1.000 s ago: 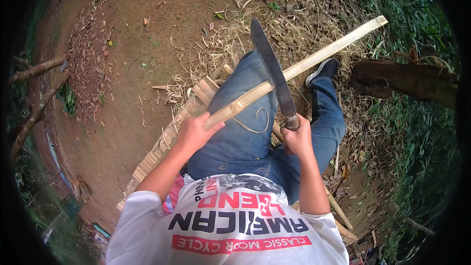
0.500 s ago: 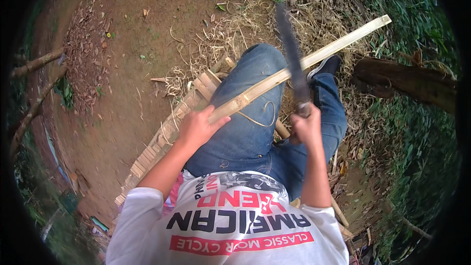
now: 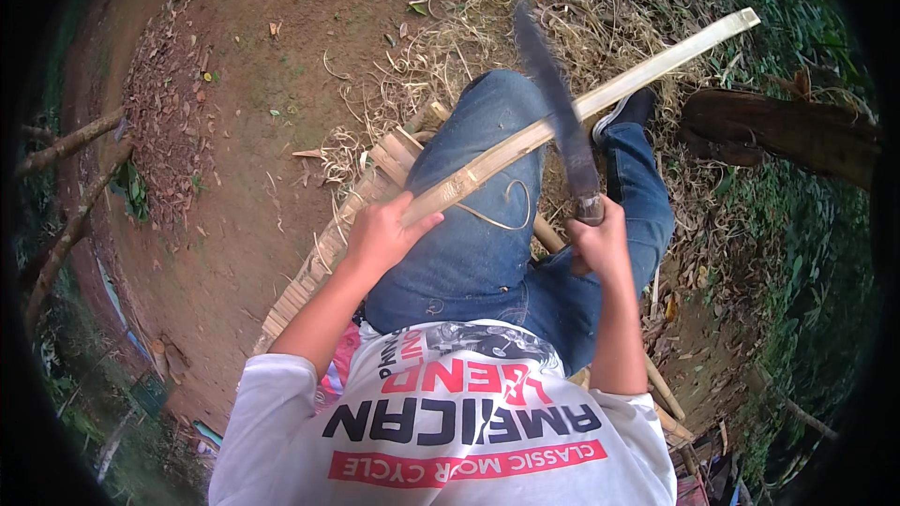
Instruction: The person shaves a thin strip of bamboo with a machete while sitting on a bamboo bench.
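My left hand (image 3: 382, 234) grips the near end of a long pale bamboo strip (image 3: 647, 66) that lies across my left thigh in blue jeans and reaches up to the right. My right hand (image 3: 600, 245) is closed on the handle of a long dark machete (image 3: 555, 103), whose blade points up and crosses over the strip. A thin curled shaving (image 3: 506, 211) hangs off the strip on my thigh.
A stack of split bamboo slats (image 3: 328, 253) lies on the bare dirt to my left. Dry shavings (image 3: 403, 84) litter the ground ahead. A dark log (image 3: 778, 136) lies at right among green plants. Thin branches (image 3: 70, 145) edge the far left.
The machete swung up and back down to cross the strip again, shifting slightly right. My left hand kept its hold on the strip.
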The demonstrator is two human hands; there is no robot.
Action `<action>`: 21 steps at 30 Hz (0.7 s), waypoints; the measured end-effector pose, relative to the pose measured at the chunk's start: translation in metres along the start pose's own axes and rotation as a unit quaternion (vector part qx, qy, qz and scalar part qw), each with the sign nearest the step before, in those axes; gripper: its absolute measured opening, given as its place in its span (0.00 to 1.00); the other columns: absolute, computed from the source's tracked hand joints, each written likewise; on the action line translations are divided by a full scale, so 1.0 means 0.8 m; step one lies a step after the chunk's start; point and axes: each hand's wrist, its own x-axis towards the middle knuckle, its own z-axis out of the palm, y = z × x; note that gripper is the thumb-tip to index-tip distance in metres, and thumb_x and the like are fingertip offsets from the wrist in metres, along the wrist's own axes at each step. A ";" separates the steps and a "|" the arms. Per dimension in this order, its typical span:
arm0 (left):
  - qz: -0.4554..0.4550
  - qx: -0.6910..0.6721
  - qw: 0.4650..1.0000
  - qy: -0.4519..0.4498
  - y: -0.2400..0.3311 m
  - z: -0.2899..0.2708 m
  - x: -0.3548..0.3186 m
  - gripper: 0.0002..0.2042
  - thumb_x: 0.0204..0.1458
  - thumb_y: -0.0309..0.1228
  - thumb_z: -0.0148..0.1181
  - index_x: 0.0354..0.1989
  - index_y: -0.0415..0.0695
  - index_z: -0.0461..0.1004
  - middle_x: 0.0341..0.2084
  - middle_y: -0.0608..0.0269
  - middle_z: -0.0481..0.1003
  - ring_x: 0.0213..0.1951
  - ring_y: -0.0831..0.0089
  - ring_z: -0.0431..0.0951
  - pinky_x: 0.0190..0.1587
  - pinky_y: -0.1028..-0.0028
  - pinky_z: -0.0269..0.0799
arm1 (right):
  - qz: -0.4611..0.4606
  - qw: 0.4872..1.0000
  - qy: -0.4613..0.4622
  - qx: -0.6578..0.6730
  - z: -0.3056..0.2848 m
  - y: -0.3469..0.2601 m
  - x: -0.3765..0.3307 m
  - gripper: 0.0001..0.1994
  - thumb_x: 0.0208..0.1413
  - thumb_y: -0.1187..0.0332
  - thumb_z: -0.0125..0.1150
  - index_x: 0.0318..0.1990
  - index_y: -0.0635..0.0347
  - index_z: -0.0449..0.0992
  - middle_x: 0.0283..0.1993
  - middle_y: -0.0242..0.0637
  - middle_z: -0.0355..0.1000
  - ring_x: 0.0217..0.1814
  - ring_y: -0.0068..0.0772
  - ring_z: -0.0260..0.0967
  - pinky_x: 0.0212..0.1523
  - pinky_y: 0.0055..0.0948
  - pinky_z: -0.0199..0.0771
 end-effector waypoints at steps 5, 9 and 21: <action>0.003 0.004 1.000 0.010 0.001 0.000 0.001 0.30 0.49 0.61 0.60 0.27 0.39 0.73 0.18 0.43 0.74 0.27 0.42 0.77 0.29 0.53 0.72 | -0.076 0.996 -0.036 -0.040 0.019 0.012 -0.017 0.13 0.41 0.81 0.61 0.38 0.66 0.75 0.23 0.30 0.68 0.25 0.20 0.64 0.27 0.26 0.65; 0.000 -0.005 1.000 0.009 -0.002 0.005 0.000 0.30 0.49 0.61 0.60 0.27 0.39 0.73 0.19 0.42 0.74 0.27 0.41 0.77 0.29 0.53 0.71 | 0.011 1.000 -0.015 0.016 0.002 -0.001 -0.004 0.10 0.41 0.81 0.61 0.34 0.66 0.74 0.24 0.30 0.69 0.26 0.21 0.65 0.28 0.29 0.67; -0.023 -0.006 1.000 -0.002 -0.003 0.005 0.001 0.31 0.48 0.62 0.60 0.28 0.38 0.74 0.19 0.42 0.74 0.28 0.41 0.77 0.29 0.53 0.71 | -0.097 0.992 -0.017 -0.076 0.023 0.019 -0.027 0.10 0.39 0.80 0.59 0.34 0.66 0.75 0.23 0.32 0.68 0.26 0.20 0.63 0.28 0.28 0.65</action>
